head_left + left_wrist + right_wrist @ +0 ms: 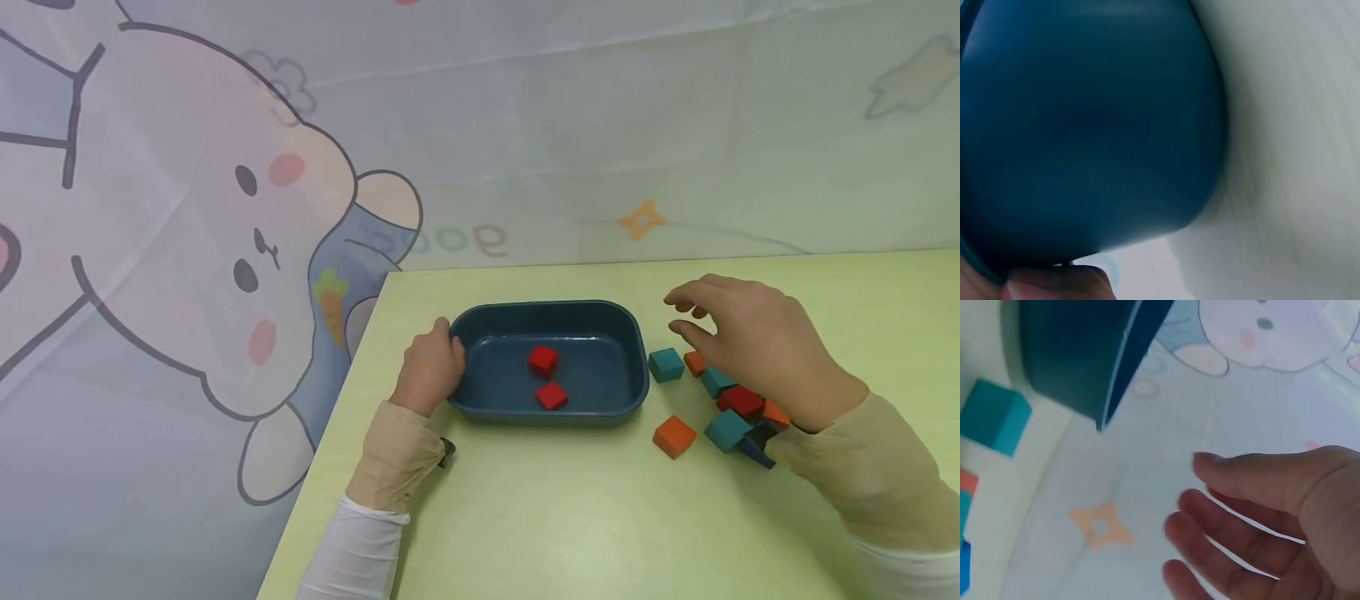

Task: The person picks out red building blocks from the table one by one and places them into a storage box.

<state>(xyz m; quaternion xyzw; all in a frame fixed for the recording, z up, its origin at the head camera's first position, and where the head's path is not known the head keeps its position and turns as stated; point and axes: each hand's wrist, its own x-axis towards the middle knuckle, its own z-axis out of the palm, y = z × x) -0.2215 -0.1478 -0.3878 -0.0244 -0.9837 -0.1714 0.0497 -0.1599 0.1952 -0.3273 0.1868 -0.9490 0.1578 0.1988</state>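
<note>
A dark blue rectangular tray (480, 412) sits on the table with two red blocks (543, 360) inside. My left hand (431, 367) grips its left rim; in the left wrist view, fingertips (1060, 282) show at the edge of the tray's wall (1097, 125). My right hand (757, 342) hovers over the pile right of the tray, thumb and fingers apart, holding nothing. Below and beside it lie teal blocks (666, 365), orange blocks (674, 437), a red block (741, 402) and dark blue pieces (756, 450), partly hidden by the right hand and wrist.
The pale yellow-green table (555, 517) ends at a back edge, behind which hangs a printed cloth (570, 125) with a cartoon animal. A small black object (447, 452) shows at the left wrist.
</note>
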